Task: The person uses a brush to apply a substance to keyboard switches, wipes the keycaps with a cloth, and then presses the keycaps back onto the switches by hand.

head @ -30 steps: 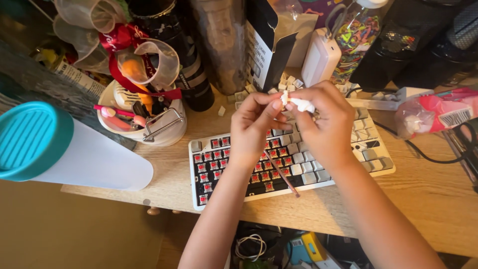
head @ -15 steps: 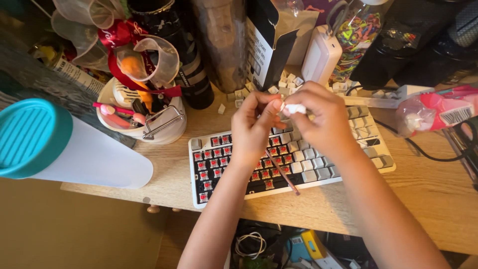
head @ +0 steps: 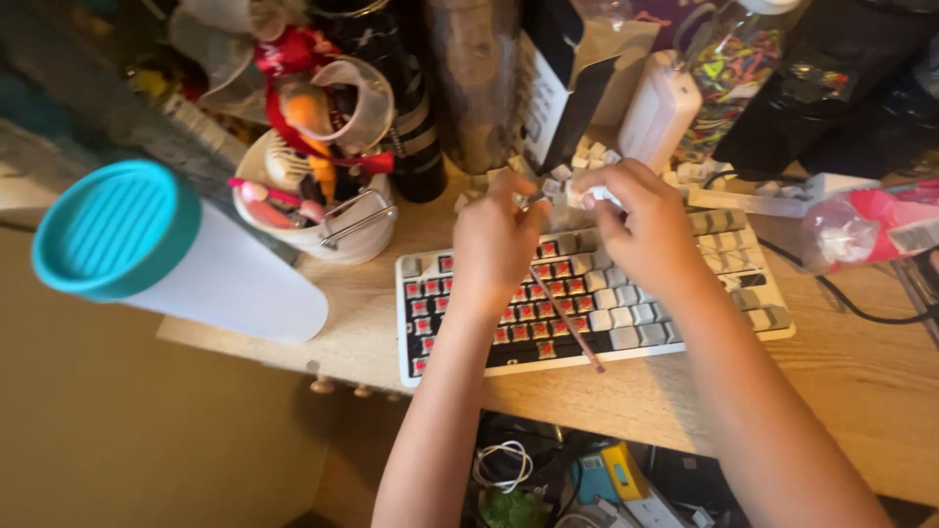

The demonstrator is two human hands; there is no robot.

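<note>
My left hand is closed around a thin pinkish stick that slants down across the keyboard. Its fingertips meet my right hand at a small white piece, which my right hand pinches. Both hands hover over the keyboard's upper middle. The keyboard lies on the wooden desk. Its left half shows bare red switches and its right half has grey and white caps. A pile of loose white keycaps lies just behind the hands. The view is slightly blurred.
A white tumbler with a teal lid lies on its side at the left. A white cup of tools, a black bottle, a white power bank and a pink packet crowd the back. The desk's front edge is close below the keyboard.
The view has shifted, so everything sits further right in frame. Both hands have dropped slightly toward the keyboard's back edge and the keycap pile, still pinching the white piece.
</note>
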